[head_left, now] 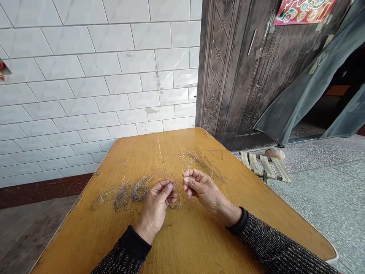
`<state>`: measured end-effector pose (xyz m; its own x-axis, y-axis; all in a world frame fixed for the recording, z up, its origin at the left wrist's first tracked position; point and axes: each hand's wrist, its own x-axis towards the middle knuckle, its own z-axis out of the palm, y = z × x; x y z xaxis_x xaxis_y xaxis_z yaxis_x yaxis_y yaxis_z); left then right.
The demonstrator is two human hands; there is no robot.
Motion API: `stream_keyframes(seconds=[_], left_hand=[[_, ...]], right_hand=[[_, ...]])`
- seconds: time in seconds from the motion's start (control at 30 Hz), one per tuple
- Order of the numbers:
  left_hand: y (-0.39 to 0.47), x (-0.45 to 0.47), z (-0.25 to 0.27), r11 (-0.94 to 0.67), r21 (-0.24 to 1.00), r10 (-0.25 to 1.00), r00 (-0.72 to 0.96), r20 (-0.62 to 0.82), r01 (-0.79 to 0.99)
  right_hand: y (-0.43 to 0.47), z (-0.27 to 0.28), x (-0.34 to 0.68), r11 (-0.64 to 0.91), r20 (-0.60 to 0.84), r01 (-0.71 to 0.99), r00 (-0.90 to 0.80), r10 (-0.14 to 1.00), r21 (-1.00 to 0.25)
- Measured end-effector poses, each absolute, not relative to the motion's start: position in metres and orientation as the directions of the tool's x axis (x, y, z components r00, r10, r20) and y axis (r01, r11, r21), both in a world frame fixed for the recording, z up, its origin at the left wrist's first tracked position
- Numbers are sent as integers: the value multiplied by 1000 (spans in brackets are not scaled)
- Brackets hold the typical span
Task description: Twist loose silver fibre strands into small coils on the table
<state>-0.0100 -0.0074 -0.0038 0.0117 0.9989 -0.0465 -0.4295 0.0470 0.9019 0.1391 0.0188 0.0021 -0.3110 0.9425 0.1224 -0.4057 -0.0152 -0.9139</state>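
My left hand (159,199) is closed in a pinch on a thin wire (161,154), whose pale end rises toward the far edge of the table. Below those fingers, a small loop of wire (176,204) shows near the tabletop. To the right, my right hand (201,187) pinches a thin strand at thumb and forefinger; whether it joins the left hand's wire I cannot tell. Left of my hands lie several coiled wire bundles (139,191). Beyond my right hand is a loose spread of thin wires (201,161).
The wooden table (228,228) reaches a white tiled wall (122,87) and a dark carved door (228,76). At its right stands a low strap-seat folding stool (266,166) beside a round object (275,153). A grey curtain (308,83) hangs by the doorway.
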Motion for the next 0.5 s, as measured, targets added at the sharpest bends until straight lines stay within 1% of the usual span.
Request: stream_keyframes(seconds=[0.13, 0.23, 0.3, 0.4, 0.5], left_hand=[[-11, -10, -1, -67, 973, 998, -28, 62, -221], [-13, -10, 0, -130, 988, 991, -43, 127, -82], [-14, -10, 0, -173, 985, 984, -35, 172, -19], [-14, -10, -1, -211, 977, 977, -10, 211, 39], [-14, -10, 0, -239, 966, 971, 16, 239, 100]], right_hand=[[18, 4, 137, 96, 182, -292, -282, 942, -951], [18, 2, 137, 186, 237, -193, -292, 926, -964], [16, 1, 138, 257, 286, -132, -307, 908, -957], [13, 1, 140, 409, 379, 30, -318, 869, -912], [9, 5, 143, 553, 467, 260, -327, 822, -792]])
